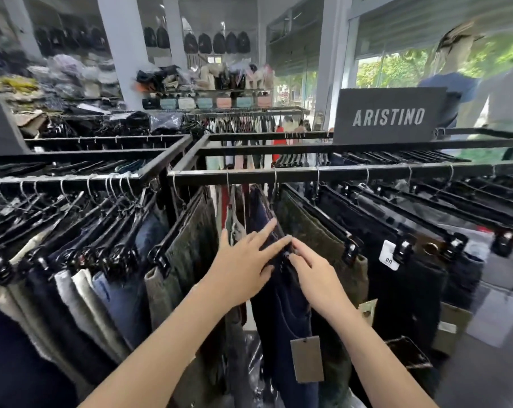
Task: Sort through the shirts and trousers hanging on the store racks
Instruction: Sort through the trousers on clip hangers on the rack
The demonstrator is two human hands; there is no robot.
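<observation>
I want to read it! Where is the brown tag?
The brown tag hangs low in the middle of the head view, on the dark blue trousers, below the right hand.

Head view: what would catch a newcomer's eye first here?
Two bare arms reach up the middle. The left hand touches navy trousers with straight fingers, and the right hand pinches their top edge; they hang from the near rail. A dark ARISTINO sign stands on the rack at upper right. A brown tag dangles from the trousers at bottom centre.
</observation>
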